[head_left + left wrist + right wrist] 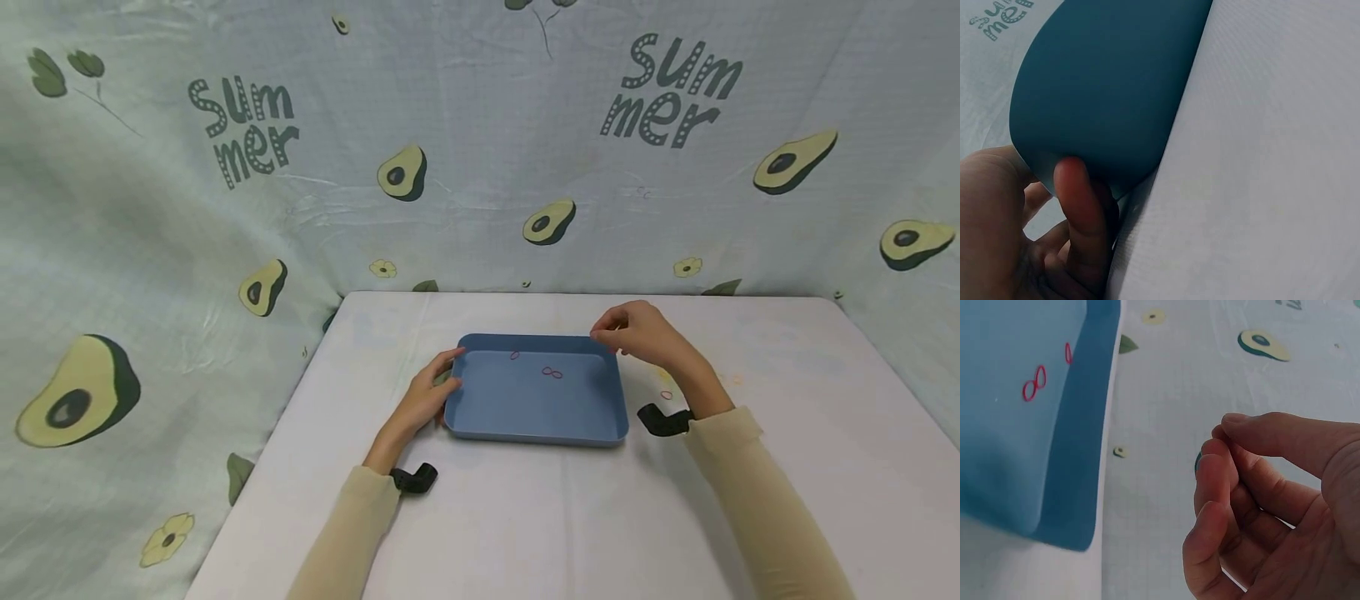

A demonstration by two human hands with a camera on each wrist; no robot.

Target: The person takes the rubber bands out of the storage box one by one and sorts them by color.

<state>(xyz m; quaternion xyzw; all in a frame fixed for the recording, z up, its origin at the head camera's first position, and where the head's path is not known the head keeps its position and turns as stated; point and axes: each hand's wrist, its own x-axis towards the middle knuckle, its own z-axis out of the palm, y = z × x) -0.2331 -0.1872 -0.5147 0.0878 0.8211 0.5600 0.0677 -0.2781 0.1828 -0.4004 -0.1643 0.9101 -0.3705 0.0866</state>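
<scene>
A shallow blue tray (536, 404) rests on the white-covered table, with three small red rings, like rubber bands (552, 372), lying inside it. At the tray's left side my left hand (423, 398) holds the rim; in the left wrist view a fingertip (1072, 172) presses the outer wall. My right hand (637, 331) is raised near the far right corner of the tray. Its thumb and index fingertips (1238, 419) meet in the right wrist view, and no object shows between them.
Right of the tray, another red ring (667, 395) lies on the table (510, 517), close to faint yellow and orange ones by the right wrist. A pale cloth (465, 100) printed with avocados hangs behind the table and along its left side.
</scene>
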